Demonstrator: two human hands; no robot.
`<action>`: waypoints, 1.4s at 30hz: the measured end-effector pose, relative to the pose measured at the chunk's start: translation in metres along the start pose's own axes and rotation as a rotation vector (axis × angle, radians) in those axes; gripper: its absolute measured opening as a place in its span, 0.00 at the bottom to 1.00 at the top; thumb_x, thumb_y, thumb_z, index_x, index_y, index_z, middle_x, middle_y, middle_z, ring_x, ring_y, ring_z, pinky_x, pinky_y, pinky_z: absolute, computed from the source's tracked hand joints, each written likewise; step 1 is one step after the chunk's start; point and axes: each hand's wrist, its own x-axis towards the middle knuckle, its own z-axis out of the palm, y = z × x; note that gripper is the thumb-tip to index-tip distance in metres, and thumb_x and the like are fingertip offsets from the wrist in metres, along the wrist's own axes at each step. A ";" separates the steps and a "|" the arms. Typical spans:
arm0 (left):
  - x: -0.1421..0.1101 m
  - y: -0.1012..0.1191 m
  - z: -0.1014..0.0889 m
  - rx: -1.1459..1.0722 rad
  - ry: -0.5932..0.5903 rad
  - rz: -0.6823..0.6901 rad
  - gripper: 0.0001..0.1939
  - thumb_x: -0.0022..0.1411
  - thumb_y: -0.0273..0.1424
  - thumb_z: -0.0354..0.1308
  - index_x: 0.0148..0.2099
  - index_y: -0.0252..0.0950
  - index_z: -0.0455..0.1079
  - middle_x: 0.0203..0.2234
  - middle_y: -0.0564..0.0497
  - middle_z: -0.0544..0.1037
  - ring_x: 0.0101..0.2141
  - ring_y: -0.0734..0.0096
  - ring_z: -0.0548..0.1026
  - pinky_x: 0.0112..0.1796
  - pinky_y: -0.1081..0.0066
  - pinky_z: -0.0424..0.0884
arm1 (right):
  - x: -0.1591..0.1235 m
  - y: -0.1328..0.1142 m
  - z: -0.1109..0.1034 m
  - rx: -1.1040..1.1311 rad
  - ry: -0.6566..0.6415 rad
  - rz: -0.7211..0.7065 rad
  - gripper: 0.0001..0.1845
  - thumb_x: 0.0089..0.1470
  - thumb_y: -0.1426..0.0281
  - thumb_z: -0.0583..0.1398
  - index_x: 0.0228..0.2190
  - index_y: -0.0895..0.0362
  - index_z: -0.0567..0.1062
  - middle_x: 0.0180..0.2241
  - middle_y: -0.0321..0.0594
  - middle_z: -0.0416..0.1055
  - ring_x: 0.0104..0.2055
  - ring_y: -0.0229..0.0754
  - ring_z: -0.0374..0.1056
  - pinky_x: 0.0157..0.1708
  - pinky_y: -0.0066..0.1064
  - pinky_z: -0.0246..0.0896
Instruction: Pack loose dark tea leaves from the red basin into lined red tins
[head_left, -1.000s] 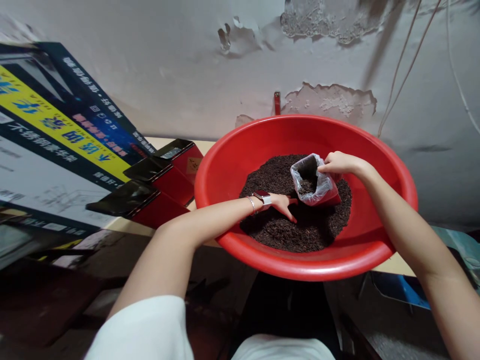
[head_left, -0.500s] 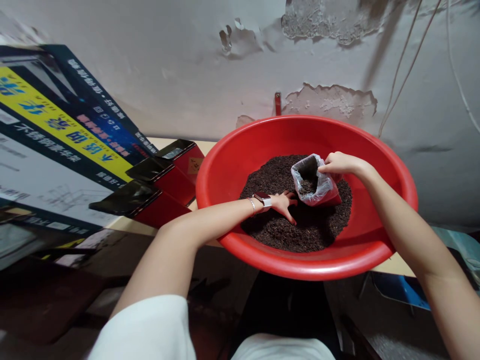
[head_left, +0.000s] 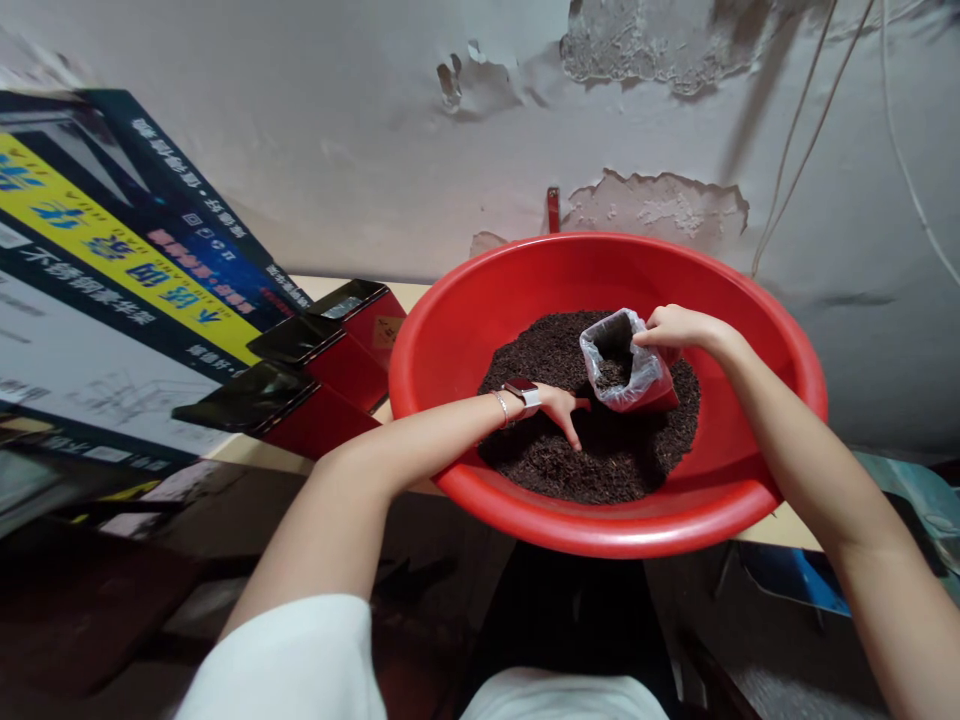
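The bag-lined box (head_left: 654, 382) is tilted at the dark grains (head_left: 577, 475) inside the red basin (head_left: 600, 540), its rim pinched by the right hand (head_left: 671, 328), while the left hand (head_left: 561, 405) spreads its fingers wide there — seemingly a scooping step, the next push calling for a steady box.

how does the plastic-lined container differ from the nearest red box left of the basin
The plastic-lined container is inside the basin; the red box sits outside. Clear plastic covers the container's rim; none shows at the box's dark mouth. Both are open, with red sides.
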 end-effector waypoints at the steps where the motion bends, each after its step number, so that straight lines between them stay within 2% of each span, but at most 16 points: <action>1: 0.000 0.001 -0.002 0.008 -0.040 -0.022 0.56 0.37 0.53 0.70 0.67 0.42 0.58 0.61 0.45 0.68 0.57 0.50 0.69 0.55 0.63 0.67 | 0.001 0.001 0.000 -0.001 0.000 0.000 0.14 0.55 0.64 0.57 0.25 0.58 0.76 0.24 0.45 0.77 0.28 0.45 0.76 0.25 0.26 0.69; 3: -0.001 0.001 -0.003 0.020 -0.087 -0.055 0.55 0.38 0.48 0.71 0.67 0.40 0.57 0.61 0.43 0.69 0.56 0.50 0.70 0.54 0.63 0.68 | 0.002 0.002 0.001 0.004 0.000 0.003 0.14 0.55 0.64 0.58 0.25 0.58 0.76 0.23 0.45 0.77 0.28 0.45 0.76 0.25 0.26 0.69; 6: -0.001 0.002 -0.003 0.041 -0.062 -0.069 0.50 0.42 0.42 0.69 0.67 0.37 0.59 0.59 0.41 0.70 0.55 0.49 0.71 0.53 0.63 0.69 | 0.003 0.004 0.001 0.022 -0.003 0.003 0.14 0.55 0.64 0.58 0.25 0.59 0.76 0.22 0.44 0.76 0.27 0.45 0.75 0.25 0.27 0.69; 11: -0.004 0.002 -0.005 0.076 -0.059 -0.023 0.40 0.49 0.39 0.65 0.65 0.37 0.62 0.58 0.41 0.72 0.55 0.50 0.72 0.54 0.60 0.68 | 0.003 0.004 0.000 0.028 -0.011 0.005 0.13 0.55 0.64 0.58 0.26 0.59 0.76 0.23 0.44 0.77 0.27 0.45 0.76 0.25 0.27 0.69; 14: -0.005 0.003 -0.007 0.098 -0.058 -0.044 0.37 0.52 0.36 0.63 0.64 0.37 0.63 0.57 0.42 0.72 0.54 0.53 0.73 0.53 0.62 0.69 | 0.002 0.002 0.000 0.031 -0.001 -0.002 0.13 0.55 0.64 0.58 0.26 0.59 0.76 0.23 0.45 0.77 0.26 0.44 0.75 0.23 0.26 0.68; 18: -0.008 0.006 -0.011 0.107 -0.019 -0.079 0.35 0.51 0.35 0.63 0.63 0.39 0.65 0.54 0.45 0.76 0.51 0.56 0.74 0.50 0.66 0.71 | 0.001 0.002 0.000 0.028 0.011 -0.010 0.12 0.54 0.65 0.58 0.26 0.59 0.76 0.22 0.43 0.76 0.24 0.43 0.74 0.22 0.25 0.67; 21: -0.013 0.008 -0.020 0.082 -0.006 -0.099 0.36 0.54 0.35 0.61 0.65 0.40 0.61 0.51 0.46 0.78 0.47 0.59 0.77 0.43 0.70 0.73 | 0.001 0.001 0.001 0.023 0.011 -0.009 0.13 0.55 0.64 0.58 0.26 0.59 0.77 0.20 0.42 0.75 0.24 0.43 0.74 0.22 0.25 0.67; 24: -0.023 0.005 -0.036 0.118 0.107 -0.132 0.36 0.56 0.34 0.60 0.66 0.40 0.59 0.52 0.47 0.77 0.47 0.60 0.76 0.44 0.71 0.72 | 0.000 0.000 0.001 0.022 0.008 -0.005 0.15 0.56 0.64 0.57 0.27 0.61 0.77 0.21 0.45 0.75 0.24 0.43 0.74 0.23 0.26 0.69; 26: -0.033 0.003 -0.050 0.122 0.265 -0.178 0.34 0.56 0.34 0.60 0.65 0.39 0.61 0.54 0.46 0.75 0.50 0.59 0.74 0.48 0.71 0.70 | 0.000 -0.001 0.001 0.023 0.007 -0.009 0.15 0.56 0.64 0.57 0.27 0.62 0.77 0.23 0.47 0.76 0.25 0.44 0.75 0.25 0.27 0.69; 28: -0.045 0.003 -0.065 0.039 0.429 -0.253 0.30 0.58 0.35 0.59 0.63 0.37 0.62 0.54 0.45 0.75 0.49 0.59 0.75 0.47 0.70 0.70 | 0.001 -0.002 0.001 0.020 0.014 -0.015 0.15 0.56 0.64 0.57 0.27 0.62 0.78 0.25 0.48 0.77 0.27 0.45 0.75 0.26 0.28 0.70; 31: -0.064 0.020 -0.086 -0.189 0.629 -0.305 0.24 0.61 0.38 0.56 0.57 0.35 0.66 0.49 0.43 0.77 0.41 0.61 0.78 0.36 0.72 0.73 | 0.004 -0.002 0.002 0.004 0.031 -0.031 0.15 0.55 0.64 0.58 0.28 0.62 0.78 0.26 0.48 0.77 0.27 0.45 0.76 0.26 0.27 0.70; 34: -0.072 0.054 -0.101 -0.324 0.694 -0.237 0.20 0.63 0.39 0.55 0.53 0.34 0.67 0.42 0.44 0.79 0.34 0.65 0.78 0.28 0.73 0.70 | 0.005 -0.002 0.003 0.000 0.016 -0.040 0.15 0.56 0.64 0.57 0.26 0.62 0.78 0.25 0.48 0.77 0.26 0.44 0.75 0.26 0.27 0.69; 36: -0.069 0.078 -0.104 -0.246 0.712 -0.234 0.19 0.61 0.39 0.57 0.51 0.34 0.69 0.41 0.45 0.79 0.36 0.64 0.78 0.31 0.72 0.71 | 0.004 -0.002 0.002 0.001 0.006 -0.040 0.16 0.57 0.65 0.57 0.26 0.62 0.78 0.25 0.48 0.77 0.26 0.44 0.75 0.27 0.27 0.69; 38: -0.060 0.097 -0.103 -0.064 0.741 -0.257 0.20 0.58 0.38 0.61 0.50 0.34 0.71 0.43 0.45 0.79 0.41 0.59 0.78 0.36 0.71 0.72 | 0.003 -0.002 0.002 0.009 0.005 -0.032 0.16 0.57 0.65 0.57 0.26 0.63 0.78 0.24 0.48 0.77 0.27 0.44 0.75 0.27 0.27 0.69; 40: -0.050 0.108 -0.100 0.092 0.738 -0.248 0.22 0.54 0.35 0.65 0.51 0.33 0.72 0.45 0.44 0.79 0.44 0.56 0.77 0.40 0.70 0.72 | 0.002 -0.002 0.002 0.020 0.000 -0.021 0.16 0.57 0.66 0.56 0.28 0.64 0.79 0.25 0.49 0.77 0.27 0.44 0.76 0.28 0.28 0.70; 42: -0.043 0.111 -0.097 0.141 0.710 -0.205 0.22 0.53 0.33 0.66 0.50 0.34 0.73 0.44 0.44 0.80 0.44 0.56 0.78 0.40 0.70 0.72 | 0.001 -0.001 0.002 0.013 -0.008 -0.013 0.17 0.58 0.66 0.55 0.29 0.64 0.79 0.25 0.49 0.77 0.27 0.44 0.75 0.28 0.27 0.69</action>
